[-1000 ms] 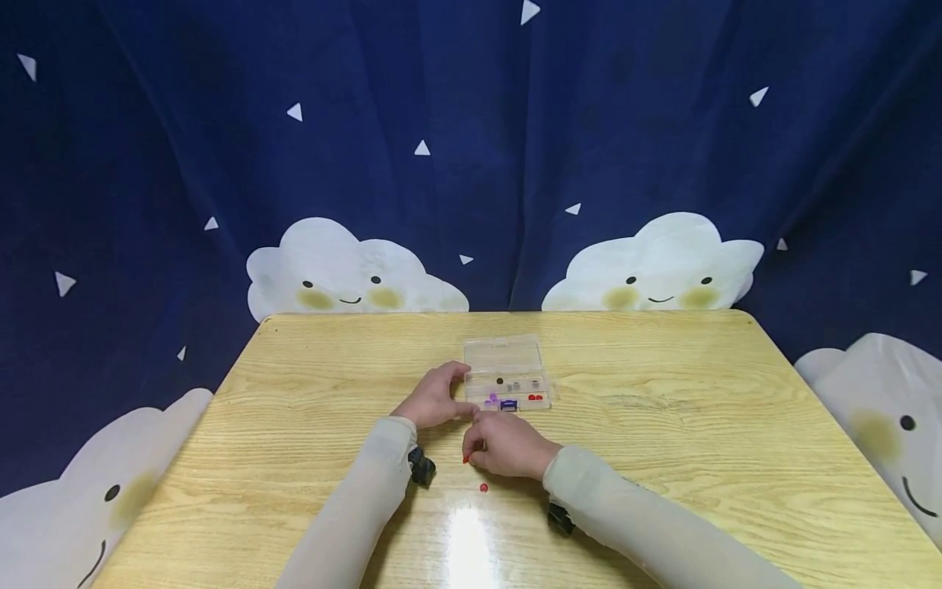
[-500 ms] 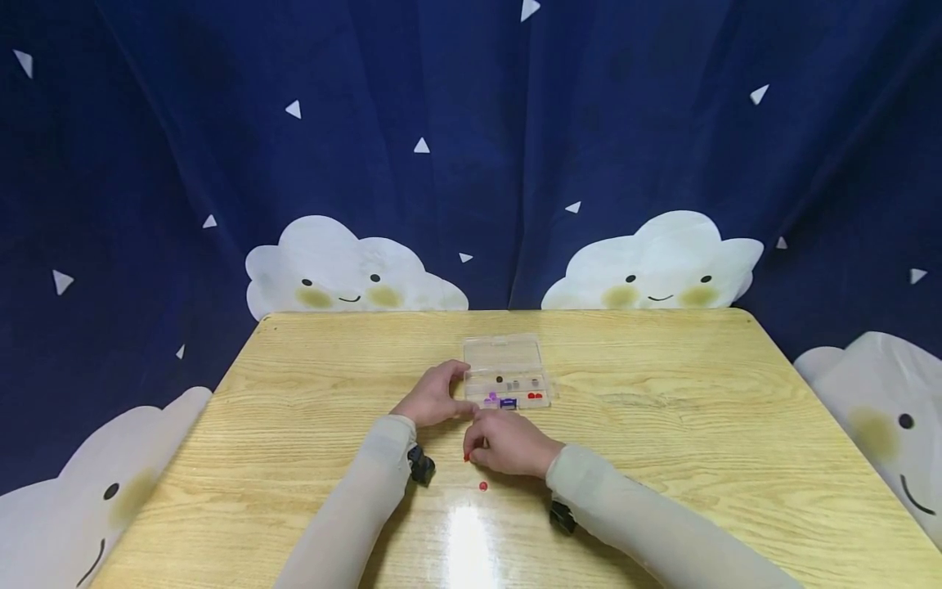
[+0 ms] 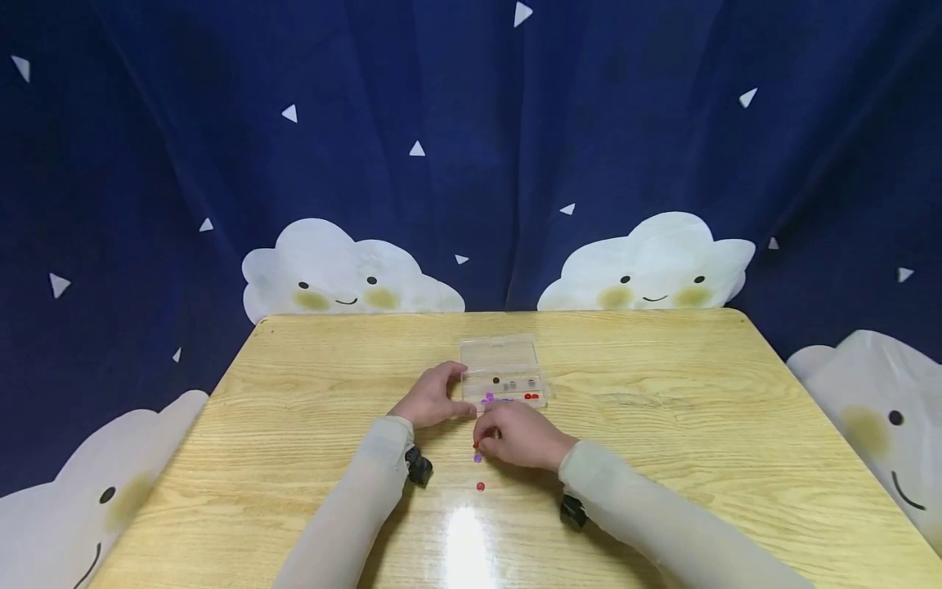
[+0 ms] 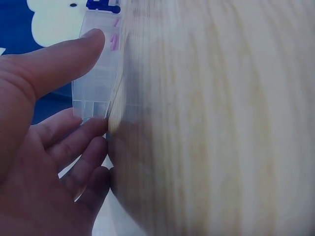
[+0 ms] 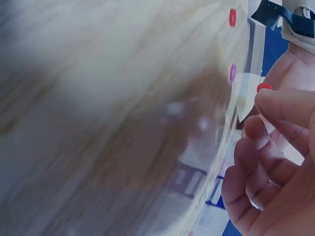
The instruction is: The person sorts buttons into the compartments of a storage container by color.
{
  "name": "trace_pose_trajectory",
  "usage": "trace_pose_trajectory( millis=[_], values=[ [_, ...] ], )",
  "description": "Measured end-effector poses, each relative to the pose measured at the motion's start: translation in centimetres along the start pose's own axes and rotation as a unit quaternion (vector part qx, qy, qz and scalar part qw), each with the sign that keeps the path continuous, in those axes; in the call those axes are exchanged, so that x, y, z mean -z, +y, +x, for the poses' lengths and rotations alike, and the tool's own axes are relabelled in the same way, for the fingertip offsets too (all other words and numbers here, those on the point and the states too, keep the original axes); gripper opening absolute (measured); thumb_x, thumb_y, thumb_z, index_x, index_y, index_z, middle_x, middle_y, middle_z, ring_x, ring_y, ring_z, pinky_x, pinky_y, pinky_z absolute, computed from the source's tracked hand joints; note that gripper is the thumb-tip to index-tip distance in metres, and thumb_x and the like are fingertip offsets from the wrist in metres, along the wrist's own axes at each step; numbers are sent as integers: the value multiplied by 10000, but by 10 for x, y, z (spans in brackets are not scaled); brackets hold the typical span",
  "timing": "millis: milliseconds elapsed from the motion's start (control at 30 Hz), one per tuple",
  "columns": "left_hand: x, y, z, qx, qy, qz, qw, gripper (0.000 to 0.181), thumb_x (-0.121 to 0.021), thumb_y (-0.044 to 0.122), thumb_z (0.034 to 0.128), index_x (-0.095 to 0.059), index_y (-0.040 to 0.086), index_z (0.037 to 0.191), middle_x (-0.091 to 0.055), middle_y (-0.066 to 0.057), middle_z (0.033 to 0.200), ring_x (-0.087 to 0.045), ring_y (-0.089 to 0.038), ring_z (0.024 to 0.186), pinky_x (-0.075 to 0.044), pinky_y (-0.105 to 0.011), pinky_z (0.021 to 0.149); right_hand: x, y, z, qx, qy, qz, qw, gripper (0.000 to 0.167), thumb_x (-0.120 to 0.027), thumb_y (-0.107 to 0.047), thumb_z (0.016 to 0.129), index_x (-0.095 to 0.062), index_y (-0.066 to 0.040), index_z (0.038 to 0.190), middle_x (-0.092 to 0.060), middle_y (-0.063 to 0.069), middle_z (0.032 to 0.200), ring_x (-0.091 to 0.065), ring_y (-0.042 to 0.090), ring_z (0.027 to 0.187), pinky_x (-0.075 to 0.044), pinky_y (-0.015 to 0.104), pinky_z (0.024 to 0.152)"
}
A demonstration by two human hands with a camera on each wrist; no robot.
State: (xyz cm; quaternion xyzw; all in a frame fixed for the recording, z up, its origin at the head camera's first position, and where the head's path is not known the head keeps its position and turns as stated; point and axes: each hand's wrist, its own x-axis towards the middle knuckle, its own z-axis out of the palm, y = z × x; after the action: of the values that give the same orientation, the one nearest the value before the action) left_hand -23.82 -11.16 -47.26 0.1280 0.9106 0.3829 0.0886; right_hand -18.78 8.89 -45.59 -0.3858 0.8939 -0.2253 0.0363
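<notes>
A clear plastic box [image 3: 504,394] with its lid [image 3: 499,353] raised lies at mid-table, holding small coloured pieces. My left hand [image 3: 430,397] holds its left end, thumb at the front corner and fingers round the side. Just in front of the box, my right hand [image 3: 524,436] pinches a small red round piece [image 5: 264,86] between thumb and index finger. Below those fingertips a purple piece [image 3: 477,459] lies on the wood. Nearer the front is another red piece [image 3: 481,486].
Inside the box are red pieces [image 3: 531,397], purple pieces [image 3: 489,398], dark and grey bits, and a dark blue part [image 4: 103,6]. The wooden table [image 3: 648,393] extends to both sides, with a blue cloud-patterned curtain [image 3: 486,123] behind it.
My right hand has shifted slightly up and to the right with the red piece, now covering part of the box's blue part. A purple piece has come into sight below it. The left hand stays.
</notes>
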Motion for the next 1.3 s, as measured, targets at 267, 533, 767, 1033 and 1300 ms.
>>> trace_pose_trajectory(
  millis=[267,533,767,1033,1300],
  values=[
    [-1,-3,0,57,-19,-41,10000,751,-850,261,781,-491,75,1415,-574,-151,1394,-529,-319,1310,-433,-470,1121,2,10,-3,-116,60,174,9998,62,-709,-125,873,-753,-169,876,-682,-68,901,-604,72,844,-527,261,803],
    [1,-2,-1,46,-1,-47,10000,748,-853,262,776,-495,83,1408,-583,-147,1370,-546,-308,1275,-451,-470,1096,8,15,-6,-149,153,237,9995,78,-714,-105,865,-754,-172,869,-684,-63,875,-596,66,823,-517,258,773],
    [1,-1,-2,94,-30,-55,9999,752,-851,284,781,-493,95,1415,-573,-139,1390,-532,-306,1300,-442,-474,1104,13,17,-10,-287,297,314,9987,80,-712,-114,883,-765,-173,881,-705,-47,878,-619,85,848,-532,275,781],
    [0,0,-2,74,-56,-79,9999,761,-849,275,786,-484,84,1426,-568,-143,1388,-532,-307,1294,-444,-475,1102,18,24,-12,-644,425,408,9962,115,-707,-102,893,-753,-205,877,-737,-61,948,-674,214,1076,-515,430,1029],
    [0,-1,0,67,-74,-75,9999,751,-842,274,794,-484,93,1429,-570,-144,1376,-535,-304,1280,-445,-473,1098,27,31,-13,-799,494,349,9950,130,-693,-102,901,-761,-213,902,-710,-65,921,-609,64,835,-515,237,747]
  ],
)
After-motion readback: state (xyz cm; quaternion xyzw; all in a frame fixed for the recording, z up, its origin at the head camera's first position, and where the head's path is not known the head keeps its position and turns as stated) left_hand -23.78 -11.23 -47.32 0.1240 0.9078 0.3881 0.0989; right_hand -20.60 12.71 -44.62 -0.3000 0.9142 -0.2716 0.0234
